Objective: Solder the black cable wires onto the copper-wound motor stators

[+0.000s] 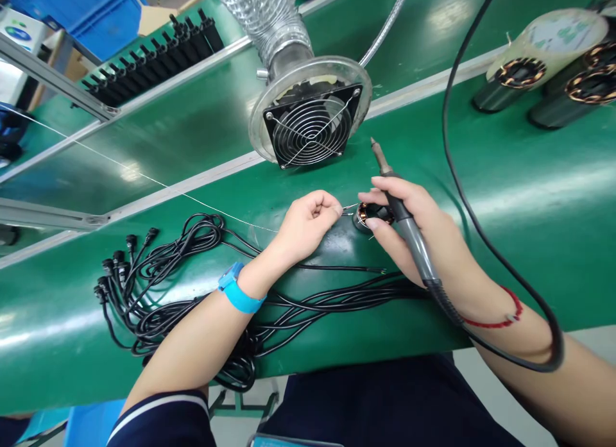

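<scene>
My left hand (308, 221) pinches a thin wire end (350, 210) next to a small round motor stator (371, 214) with copper windings on the green belt (505, 177). A blue wrist strap (237, 292) circles that wrist. My right hand (414, 226) holds a soldering iron (407, 222) pen-style, tip pointing up and away, while its fingers steady the stator. The iron's black cord (481, 229) loops over my right forearm.
A bundle of black cables with plugs (158, 274) lies at the left under my left arm. A fume-extractor fan (310, 129) on a foil duct faces me behind the stator. Larger stators (520, 75) stand at far right. A thin solder wire (144, 177) crosses the belt.
</scene>
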{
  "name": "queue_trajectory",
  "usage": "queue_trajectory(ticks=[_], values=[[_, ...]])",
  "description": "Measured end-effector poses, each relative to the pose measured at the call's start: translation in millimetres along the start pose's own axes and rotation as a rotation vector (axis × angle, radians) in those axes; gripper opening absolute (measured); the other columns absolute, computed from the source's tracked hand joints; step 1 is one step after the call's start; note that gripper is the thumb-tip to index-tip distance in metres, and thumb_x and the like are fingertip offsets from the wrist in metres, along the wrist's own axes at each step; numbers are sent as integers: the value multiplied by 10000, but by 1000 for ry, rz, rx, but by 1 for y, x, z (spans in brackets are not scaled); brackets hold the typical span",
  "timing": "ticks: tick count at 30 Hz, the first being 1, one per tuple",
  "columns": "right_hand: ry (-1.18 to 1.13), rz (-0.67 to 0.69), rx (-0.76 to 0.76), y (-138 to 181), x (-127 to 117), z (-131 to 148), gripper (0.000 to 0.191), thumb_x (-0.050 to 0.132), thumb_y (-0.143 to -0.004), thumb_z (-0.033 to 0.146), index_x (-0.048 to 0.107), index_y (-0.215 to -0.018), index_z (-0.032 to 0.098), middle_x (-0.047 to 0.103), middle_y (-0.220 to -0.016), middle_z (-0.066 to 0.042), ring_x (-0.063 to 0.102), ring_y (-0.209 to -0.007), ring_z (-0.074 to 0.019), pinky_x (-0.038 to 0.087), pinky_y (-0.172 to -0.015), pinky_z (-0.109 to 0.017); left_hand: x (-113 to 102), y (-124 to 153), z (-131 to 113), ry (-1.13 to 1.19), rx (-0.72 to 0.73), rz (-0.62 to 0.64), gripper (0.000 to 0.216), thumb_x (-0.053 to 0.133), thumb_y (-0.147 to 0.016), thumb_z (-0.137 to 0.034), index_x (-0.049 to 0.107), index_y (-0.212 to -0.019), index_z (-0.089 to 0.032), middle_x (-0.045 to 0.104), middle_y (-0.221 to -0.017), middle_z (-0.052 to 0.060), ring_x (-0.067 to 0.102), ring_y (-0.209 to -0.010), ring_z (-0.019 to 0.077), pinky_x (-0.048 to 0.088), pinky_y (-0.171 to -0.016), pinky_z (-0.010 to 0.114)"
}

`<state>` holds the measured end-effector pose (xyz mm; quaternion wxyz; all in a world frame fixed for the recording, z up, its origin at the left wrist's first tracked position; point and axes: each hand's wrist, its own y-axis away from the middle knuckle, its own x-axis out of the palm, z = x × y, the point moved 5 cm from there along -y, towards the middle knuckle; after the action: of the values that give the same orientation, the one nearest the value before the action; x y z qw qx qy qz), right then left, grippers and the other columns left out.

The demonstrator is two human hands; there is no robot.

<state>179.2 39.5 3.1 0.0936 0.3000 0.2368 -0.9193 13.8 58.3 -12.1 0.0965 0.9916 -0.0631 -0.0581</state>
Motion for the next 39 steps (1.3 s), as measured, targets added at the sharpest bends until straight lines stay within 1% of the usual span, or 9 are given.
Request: queue_trajectory(ticks=[7, 10, 17, 23, 29, 31, 35, 37, 39], values=[[38, -88, -73, -1, 0, 4, 504, 594, -891, 228, 454, -1374, 263, 702, -1112, -62, 668, -1009, -239, 522, -895, -437, -1, 2, 0, 21, 20, 9, 97, 550, -830, -181, 537, -734, -170, 509, -547, -64, 434, -516, 64, 355, -547, 201], [100, -124, -162, -3, 2, 10, 525, 598, -879, 195, 442, -1375, 269, 706, -1029, -41, 648, -937, -228, 523, -837, -407, 0, 5, -1, 17, 51, 20, 104, 534, -835, -139, 508, -742, -179, 517, -556, -62, 462, -529, 66, 370, -553, 193], [198, -150, -292, -9, 7, 15, 516, 594, -879, 151, 437, -1360, 255, 694, -899, -15, 621, -839, -209, 491, -739, -366, 2, 11, -2, -69, 156, 75, 92, 515, -898, -205, 503, -809, -185, 585, -697, -29, 504, -605, 76, 408, -611, 210], [141, -164, -310, -7, 3, 18, 541, 601, -889, 173, 421, -1382, 302, 702, -895, -4, 636, -863, -206, 499, -785, -384, 3, 16, -7, -246, 279, 66, 92, 525, -905, -221, 509, -818, -194, 535, -737, -23, 492, -661, 105, 409, -639, 245], [-23, -151, -211, -6, 6, 12, 519, 591, -887, 189, 439, -1363, 330, 682, -868, 13, 631, -810, -183, 528, -795, -386, 7, 25, -22, -440, 508, 35, 82, 559, -868, -140, 546, -800, -184, 585, -794, -6, 536, -764, 119, 430, -721, 253], [-55, -137, -184, -6, 4, 11, 498, 598, -885, 204, 468, -1354, 311, 689, -889, 4, 642, -841, -186, 539, -841, -402, 6, 24, -22, -449, 482, 17, 99, 562, -846, -114, 555, -772, -180, 590, -772, -10, 539, -759, 118, 429, -721, 253], [-29, -127, -48, 0, -15, 11, 414, 573, -921, 243, 547, -1333, 282, 716, -953, -23, 668, -946, -204, 542, -913, -406, 5, 19, -13, -394, 287, 16, 101, 585, -807, -122, 575, -723, -176, 587, -715, -24, 530, -715, 115, 416, -682, 254], [-5, -162, 12, 8, -27, 13, 377, 587, -926, 253, 595, -1301, 281, 720, -979, -29, 680, -923, -195, 556, -872, -372, 5, 19, -10, -368, 228, 6, 99, 600, -785, -129, 585, -697, -172, 580, -712, -24, 517, -697, 110, 405, -660, 251], [-19, -219, -20, 19, -37, 15, 370, 634, -895, 229, 634, -1260, 283, 717, -1024, -38, 678, -842, -180, 563, -794, -350, 6, 20, -9, -342, 203, -11, 101, 606, -764, -126, 588, -674, -167, 570, -726, -21, 505, -684, 102, 395, -645, 247]])
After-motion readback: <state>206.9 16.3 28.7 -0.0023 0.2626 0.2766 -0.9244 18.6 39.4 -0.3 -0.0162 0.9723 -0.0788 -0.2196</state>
